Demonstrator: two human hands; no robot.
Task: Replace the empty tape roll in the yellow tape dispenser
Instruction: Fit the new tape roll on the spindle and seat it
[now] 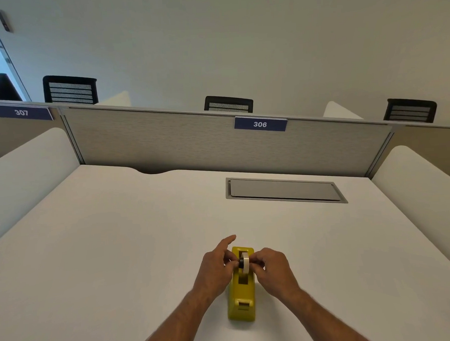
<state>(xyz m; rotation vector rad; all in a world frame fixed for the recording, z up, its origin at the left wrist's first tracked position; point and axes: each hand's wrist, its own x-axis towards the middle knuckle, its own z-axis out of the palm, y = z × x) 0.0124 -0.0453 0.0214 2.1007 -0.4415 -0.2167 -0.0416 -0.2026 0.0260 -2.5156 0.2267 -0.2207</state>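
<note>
The yellow tape dispenser [241, 296] lies lengthwise on the white desk [119, 252], its cutter end towards me. A whitish tape roll [245, 265] on a black hub stands upright in the dispenser's slot, partly above its top. My left hand [218, 268] pinches the hub from the left side, index finger lifted and pointing away. From the right, my right hand [270, 269] holds the roll with its fingertips. Both hands flank the dispenser's far half.
A grey cable hatch [284, 191] is set flush in the desk beyond the dispenser. A fabric partition with a "306" label [260, 124] closes the desk's far edge. White side dividers [412, 177] stand left and right. Black chair backs show behind the partition.
</note>
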